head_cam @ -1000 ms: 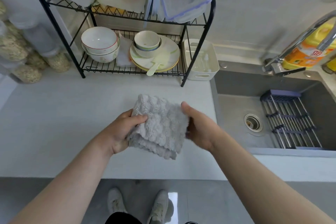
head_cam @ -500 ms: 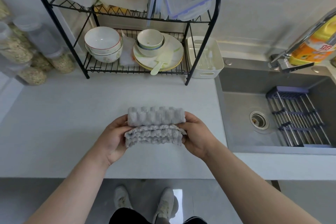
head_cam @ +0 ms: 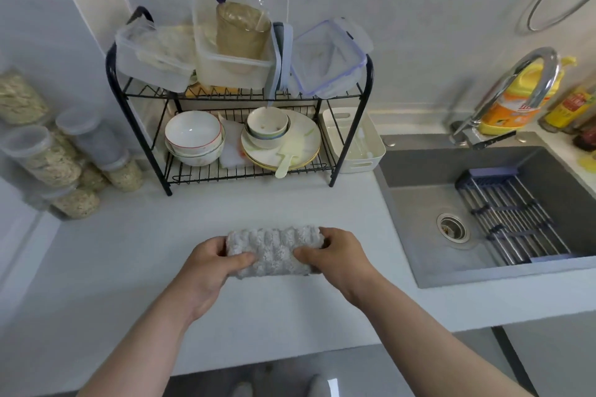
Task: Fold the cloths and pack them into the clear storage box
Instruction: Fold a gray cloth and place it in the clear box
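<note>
A grey fluffy cloth (head_cam: 274,250), folded into a narrow thick rectangle, is held over the white counter (head_cam: 129,267) near its front. My left hand (head_cam: 209,271) grips its left end with the thumb on top. My right hand (head_cam: 335,256) grips its right end the same way. Clear storage boxes stand on top of the black wire rack (head_cam: 142,151): one at the left (head_cam: 151,58), a taller one in the middle (head_cam: 232,64), and a blue-rimmed one (head_cam: 325,58) tilted at the right.
Bowls (head_cam: 193,138) and plates (head_cam: 290,142) fill the rack's lower shelf. A white basket (head_cam: 358,145) stands beside it. The grey sink (head_cam: 483,209) with a drain rack and a tap (head_cam: 516,84) is at the right. Jars of grain (head_cam: 48,158) line the left wall.
The cloth has been folded from a loose square into a narrow rectangle, and both hands now hold it by its ends. The view has tilted up, showing the rack's top.
</note>
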Action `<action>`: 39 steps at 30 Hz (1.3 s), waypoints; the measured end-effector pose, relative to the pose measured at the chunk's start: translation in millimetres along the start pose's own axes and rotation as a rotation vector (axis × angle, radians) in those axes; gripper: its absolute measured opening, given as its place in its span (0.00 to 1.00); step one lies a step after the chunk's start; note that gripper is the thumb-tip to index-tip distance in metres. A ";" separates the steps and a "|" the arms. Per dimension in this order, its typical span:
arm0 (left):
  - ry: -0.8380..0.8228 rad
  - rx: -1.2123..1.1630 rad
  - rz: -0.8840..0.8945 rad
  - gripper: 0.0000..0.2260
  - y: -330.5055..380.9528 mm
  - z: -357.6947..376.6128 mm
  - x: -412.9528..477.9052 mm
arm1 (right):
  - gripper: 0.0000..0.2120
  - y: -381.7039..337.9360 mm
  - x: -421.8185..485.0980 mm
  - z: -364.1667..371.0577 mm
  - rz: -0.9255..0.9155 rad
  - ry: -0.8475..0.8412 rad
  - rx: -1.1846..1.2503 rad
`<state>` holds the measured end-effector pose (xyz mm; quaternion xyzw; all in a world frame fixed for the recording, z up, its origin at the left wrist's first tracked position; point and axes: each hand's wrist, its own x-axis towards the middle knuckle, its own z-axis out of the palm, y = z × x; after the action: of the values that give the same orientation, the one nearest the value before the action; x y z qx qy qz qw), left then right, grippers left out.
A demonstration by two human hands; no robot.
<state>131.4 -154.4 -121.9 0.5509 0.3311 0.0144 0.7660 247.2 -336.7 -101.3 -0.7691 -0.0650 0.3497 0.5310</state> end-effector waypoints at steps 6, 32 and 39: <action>-0.197 0.008 0.069 0.23 45.9 -17.1 3.3 | 0.09 -26.5 -21.4 12.1 -0.090 0.029 0.303; -0.852 0.078 0.277 0.19 68.6 317.6 -102.1 | 0.17 22.9 -262.6 -218.7 -0.535 0.762 0.762; -0.970 0.152 0.221 0.13 11.0 431.6 -161.9 | 0.15 88.0 -352.2 -287.6 -0.504 0.953 0.785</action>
<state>234.6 -572.9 42.1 0.5801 -0.1231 -0.1861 0.7833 134.7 -762.2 43.0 -0.5506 0.1312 -0.1653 0.8077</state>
